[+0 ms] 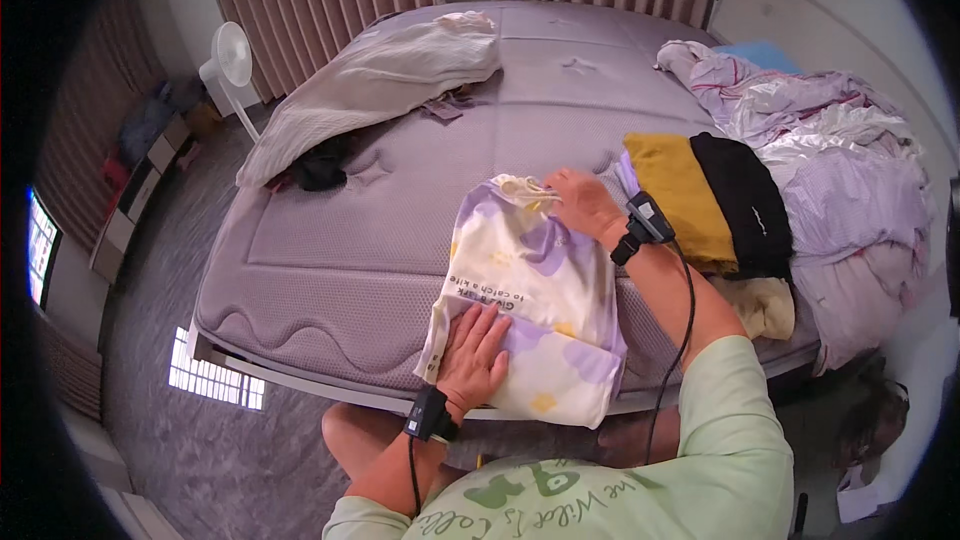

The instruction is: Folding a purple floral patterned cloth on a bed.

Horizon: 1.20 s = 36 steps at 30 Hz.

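Observation:
A cream and lilac printed garment point(540, 255) lies partly folded at the front edge of the mattress, its near part turned over and slightly past the edge. My left hand point(474, 356) rests flat on the folded part with its fingers spread. At the garment's far end, my right hand point(581, 201) has its fingers closed on the gathered cream edge. The fingertips of that hand are partly hidden. The garment bears printed writing and yellow shapes.
To the right lie a folded mustard garment point(679, 199), a black garment point(739, 202) and a rumpled bedding pile point(847, 157). A light quilted cover point(390, 75) spreads over the mattress point(360, 240) at the far left. Beyond it stands a white fan point(232, 56).

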Motion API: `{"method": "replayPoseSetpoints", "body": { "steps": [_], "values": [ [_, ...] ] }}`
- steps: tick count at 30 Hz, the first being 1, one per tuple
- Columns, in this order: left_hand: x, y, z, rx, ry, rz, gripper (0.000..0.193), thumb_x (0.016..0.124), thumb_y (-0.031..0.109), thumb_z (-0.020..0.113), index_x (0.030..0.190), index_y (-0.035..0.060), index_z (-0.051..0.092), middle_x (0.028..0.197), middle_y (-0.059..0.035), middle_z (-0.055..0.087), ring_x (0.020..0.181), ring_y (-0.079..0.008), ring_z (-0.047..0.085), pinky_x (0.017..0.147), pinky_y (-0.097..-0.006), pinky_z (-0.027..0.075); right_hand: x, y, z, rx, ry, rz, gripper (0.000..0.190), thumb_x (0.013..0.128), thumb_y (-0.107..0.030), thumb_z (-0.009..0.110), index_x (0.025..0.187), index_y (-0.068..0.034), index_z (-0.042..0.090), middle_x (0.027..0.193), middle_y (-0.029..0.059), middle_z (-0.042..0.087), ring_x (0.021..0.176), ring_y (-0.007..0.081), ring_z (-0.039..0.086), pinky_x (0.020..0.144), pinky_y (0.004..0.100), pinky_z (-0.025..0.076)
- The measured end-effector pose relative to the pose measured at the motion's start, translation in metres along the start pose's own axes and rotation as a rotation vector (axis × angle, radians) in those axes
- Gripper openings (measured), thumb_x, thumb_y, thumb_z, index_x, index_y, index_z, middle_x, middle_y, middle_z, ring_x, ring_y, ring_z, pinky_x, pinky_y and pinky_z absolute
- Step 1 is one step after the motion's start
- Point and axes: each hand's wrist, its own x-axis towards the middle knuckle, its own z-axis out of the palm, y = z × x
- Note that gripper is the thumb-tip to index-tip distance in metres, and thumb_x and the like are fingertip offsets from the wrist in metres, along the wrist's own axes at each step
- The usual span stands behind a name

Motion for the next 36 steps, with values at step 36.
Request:
{"method": "replayPoseSetpoints", "body": {
  "steps": [36],
  "values": [
    [0.001, 0.002, 0.001, 0.011, 0.004, -0.017, 0.051, 0.082, 0.019, 0.06, 0.131, 0.0084, 0.055, 0.143, -0.0144, 0.047, 0.136, -0.0363, 0.039, 0.115, -0.0497, 0.026, -0.003, -0.034, 0.023, 0.151, 0.004, 0.354, 0.023, 0.081, -0.028, 0.063, 0.083, -0.006, 0.068, 0.081, 0.0159, 0.066, 0.076, 0.0368, 0.064, 0.067, 0.0443, 0.051]
  ]
}}
